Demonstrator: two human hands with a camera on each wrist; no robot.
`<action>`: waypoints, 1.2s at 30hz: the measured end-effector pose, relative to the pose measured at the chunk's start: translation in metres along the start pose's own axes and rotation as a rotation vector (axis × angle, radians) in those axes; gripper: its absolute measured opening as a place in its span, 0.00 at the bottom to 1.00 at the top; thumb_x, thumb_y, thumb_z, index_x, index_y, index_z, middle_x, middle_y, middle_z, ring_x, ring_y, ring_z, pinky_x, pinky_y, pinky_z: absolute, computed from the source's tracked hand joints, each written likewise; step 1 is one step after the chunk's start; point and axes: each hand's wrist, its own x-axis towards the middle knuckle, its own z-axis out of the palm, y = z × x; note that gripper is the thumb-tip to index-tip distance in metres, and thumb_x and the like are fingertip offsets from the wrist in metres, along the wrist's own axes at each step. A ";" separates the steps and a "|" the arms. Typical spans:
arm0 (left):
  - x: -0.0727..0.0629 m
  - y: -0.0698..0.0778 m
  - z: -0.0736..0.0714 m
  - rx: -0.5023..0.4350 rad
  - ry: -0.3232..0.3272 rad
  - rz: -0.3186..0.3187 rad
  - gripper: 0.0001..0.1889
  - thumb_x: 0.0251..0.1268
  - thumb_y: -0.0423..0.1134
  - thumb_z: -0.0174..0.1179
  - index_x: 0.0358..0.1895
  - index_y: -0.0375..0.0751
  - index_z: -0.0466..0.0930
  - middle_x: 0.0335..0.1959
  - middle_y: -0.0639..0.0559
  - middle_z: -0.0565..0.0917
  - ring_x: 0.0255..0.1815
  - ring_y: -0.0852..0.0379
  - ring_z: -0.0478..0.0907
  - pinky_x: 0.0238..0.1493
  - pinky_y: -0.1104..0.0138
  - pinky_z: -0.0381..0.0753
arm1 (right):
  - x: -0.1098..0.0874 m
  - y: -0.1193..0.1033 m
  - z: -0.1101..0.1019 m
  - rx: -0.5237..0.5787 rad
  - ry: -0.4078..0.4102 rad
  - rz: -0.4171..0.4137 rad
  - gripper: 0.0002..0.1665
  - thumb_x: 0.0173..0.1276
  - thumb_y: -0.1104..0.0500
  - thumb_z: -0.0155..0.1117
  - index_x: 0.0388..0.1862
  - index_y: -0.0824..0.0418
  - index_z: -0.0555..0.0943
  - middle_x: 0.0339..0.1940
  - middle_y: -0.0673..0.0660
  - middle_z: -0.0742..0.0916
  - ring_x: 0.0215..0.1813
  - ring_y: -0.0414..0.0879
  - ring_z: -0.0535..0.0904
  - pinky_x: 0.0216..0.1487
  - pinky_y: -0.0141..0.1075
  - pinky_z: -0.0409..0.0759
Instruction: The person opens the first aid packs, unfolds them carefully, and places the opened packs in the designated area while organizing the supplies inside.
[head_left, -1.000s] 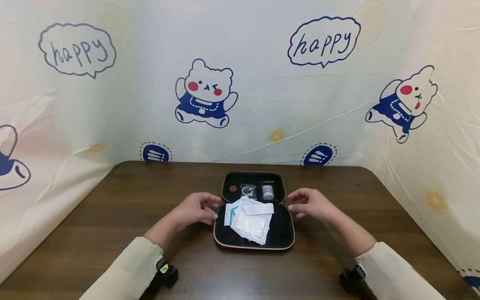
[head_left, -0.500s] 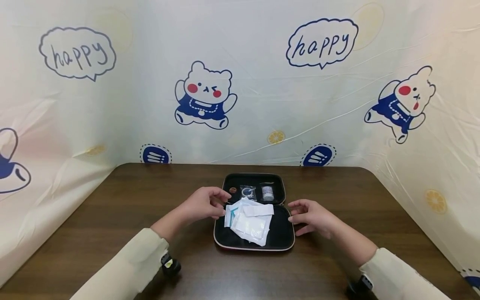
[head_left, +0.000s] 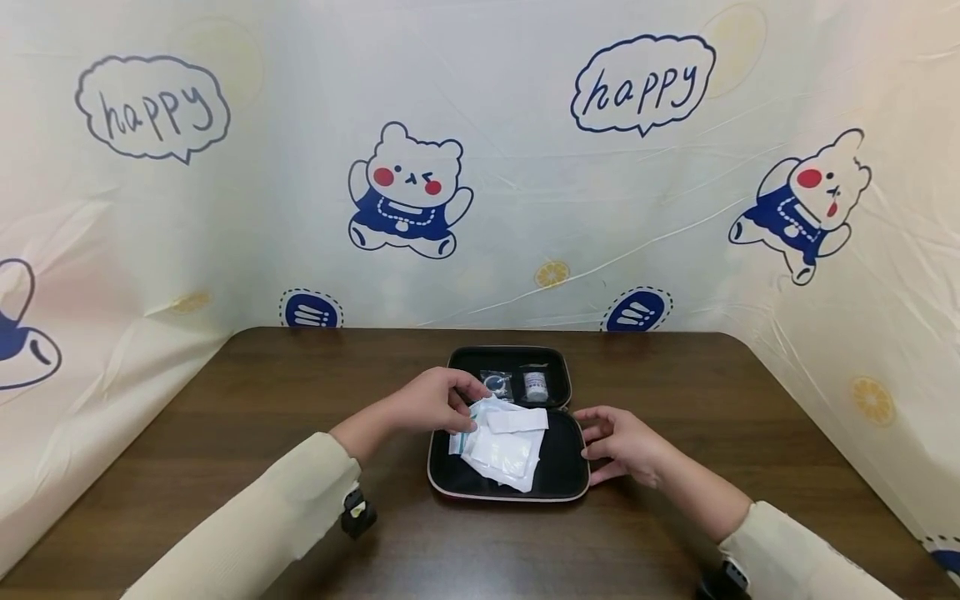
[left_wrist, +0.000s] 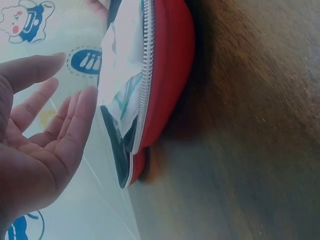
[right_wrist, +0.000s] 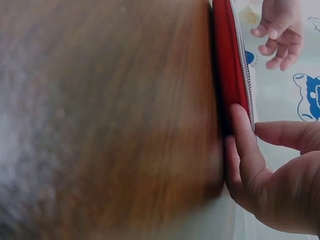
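Note:
A zip case (head_left: 564,475) lies open on the table, black inside, with a red outer shell (left_wrist: 172,75) and metal zipper. White sealed packets (head_left: 504,454) are piled in its near half, a narrow white strip (head_left: 517,420) on top. My left hand (head_left: 435,402) hovers over the pile's left side, fingers loosely bent and apart from the packets in the left wrist view. My right hand (head_left: 628,446) holds the case's right edge, thumb at the zipper rim and fingers against the red side. In the far half sit a small white bottle (head_left: 536,385) and a bagged round item (head_left: 496,383).
The brown wooden table (head_left: 247,417) extends around the case on all sides. Behind it hangs a pale curtain (head_left: 525,208) printed with bears and "happy" bubbles. Black cameras (head_left: 357,512) are strapped at both cuffs.
My left hand has moved right from beside the case to over the packets, covering the small brown round item. My right hand has come down slightly along the right edge and settled on it.

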 end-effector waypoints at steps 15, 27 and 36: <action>0.020 0.004 0.005 0.077 -0.068 -0.043 0.19 0.53 0.29 0.71 0.51 0.42 0.84 0.52 0.46 0.82 0.39 0.56 0.81 0.39 0.64 0.85 | 0.000 0.007 0.002 0.013 0.059 -0.015 0.37 0.59 0.79 0.59 0.69 0.72 0.63 0.49 0.68 0.81 0.37 0.53 0.83 0.32 0.49 0.86; 0.034 0.002 0.018 0.246 -0.089 0.003 0.17 0.53 0.33 0.73 0.48 0.43 0.87 0.46 0.50 0.84 0.34 0.57 0.77 0.35 0.70 0.82 | -0.004 0.009 0.004 0.012 0.051 -0.029 0.38 0.59 0.79 0.59 0.69 0.74 0.62 0.49 0.68 0.81 0.37 0.52 0.83 0.32 0.49 0.86; 0.040 0.005 0.030 0.453 -0.059 0.037 0.12 0.48 0.39 0.77 0.38 0.46 0.89 0.31 0.57 0.82 0.27 0.60 0.72 0.28 0.70 0.73 | -0.003 0.009 0.004 0.024 0.046 -0.045 0.37 0.59 0.80 0.58 0.69 0.75 0.62 0.47 0.68 0.80 0.36 0.51 0.83 0.33 0.49 0.86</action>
